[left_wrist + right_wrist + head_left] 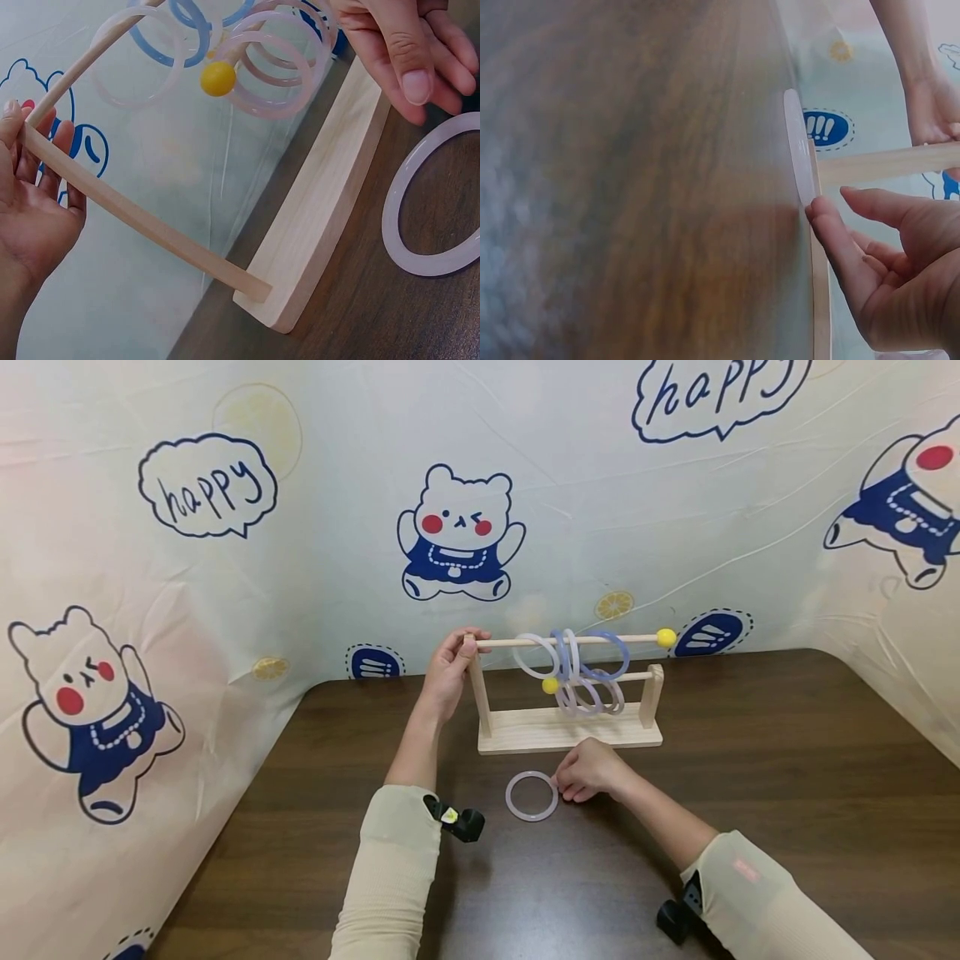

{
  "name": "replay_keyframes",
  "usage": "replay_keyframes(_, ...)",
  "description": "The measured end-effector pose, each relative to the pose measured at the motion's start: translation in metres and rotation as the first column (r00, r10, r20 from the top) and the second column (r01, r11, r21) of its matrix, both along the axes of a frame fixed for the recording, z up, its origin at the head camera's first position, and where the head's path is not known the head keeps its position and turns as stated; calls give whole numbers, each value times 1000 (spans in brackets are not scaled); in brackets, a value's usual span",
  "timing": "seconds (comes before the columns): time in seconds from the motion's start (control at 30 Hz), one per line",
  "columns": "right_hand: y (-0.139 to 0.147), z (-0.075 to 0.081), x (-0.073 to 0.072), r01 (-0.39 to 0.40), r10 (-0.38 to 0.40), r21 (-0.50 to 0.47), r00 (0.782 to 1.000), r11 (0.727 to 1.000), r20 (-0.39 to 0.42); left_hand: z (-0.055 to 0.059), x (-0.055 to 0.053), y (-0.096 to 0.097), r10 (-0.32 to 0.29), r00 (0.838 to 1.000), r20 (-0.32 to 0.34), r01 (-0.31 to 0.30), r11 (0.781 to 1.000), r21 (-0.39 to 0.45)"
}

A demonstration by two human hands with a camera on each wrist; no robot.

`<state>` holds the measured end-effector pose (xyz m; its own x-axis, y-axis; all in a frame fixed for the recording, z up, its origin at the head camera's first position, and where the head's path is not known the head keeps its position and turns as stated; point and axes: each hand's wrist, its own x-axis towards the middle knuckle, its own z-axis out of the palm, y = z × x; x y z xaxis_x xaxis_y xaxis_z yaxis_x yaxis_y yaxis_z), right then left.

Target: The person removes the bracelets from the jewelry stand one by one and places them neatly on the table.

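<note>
The left hand (448, 674) pinches the pale wooden two-armed stand (517, 735) at its ten-o'clock corner, apparently to steady it. The loosely curled right hand (594, 770) grips nothing; the plastic-looking lilac ring (532, 817) lies at that hand's eight o'clock, flat on the dark-brown wooden table (765, 793), any touch unclear.

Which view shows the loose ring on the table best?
The head view: the loose ring shows as a full circle beside the right hand. The left wrist view shows it larger, but the frame edge cuts it off; the right wrist view has it nearly edge-on.
</note>
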<state>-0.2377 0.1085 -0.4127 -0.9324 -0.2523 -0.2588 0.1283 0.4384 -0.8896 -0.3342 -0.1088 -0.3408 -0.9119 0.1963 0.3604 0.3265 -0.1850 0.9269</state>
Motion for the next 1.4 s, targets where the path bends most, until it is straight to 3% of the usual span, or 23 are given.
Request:
replay_keyframes(0.3, -1, 4, 0, 30, -21, 78, 994, 997, -112, 0, 0, 0, 1, 1000, 6, -1, 1000, -5)
replay_keyframes(0.47, -1, 9, 1, 58, -22, 122, 962, 991, -273, -1, 0, -1, 0, 1000, 5, 0, 1000, 5)
replay_keyframes(0.6, 1, 13, 2, 102, 3, 220, 901, 970, -434, -1, 0, -1, -2, 1000, 1, 2, 1000, 10)
replay_keyframes(0.8, 2, 17, 3, 181, -8, 246, 820, 952, -572, -1, 0, -1, 3, 1000, 5, -3, 1000, 3)
replay_keyframes(1.03, 1, 22, 3, 287, -27, 225, 669, 931, -742, -1, -1, 0, 5, 1000, 4, -6, 1000, 3)
replay_keyframes(1.13, 0, 24, 4, 306, -29, 208, 621, 929, -783, 0, -1, 0, 6, 1000, 5, -6, 1000, 0)
replay_keyframes(1.27, 0, 26, 6, 326, -44, 179, 574, 928, -818, 0, -1, 0, 4, 1000, 8, -4, 1000, 0)
replay_keyframes(1.4, 2, 28, 7, 340, -83, 134, 554, 931, -829, 0, 0, 0, 1, 1000, 6, -1, 1000, 4)
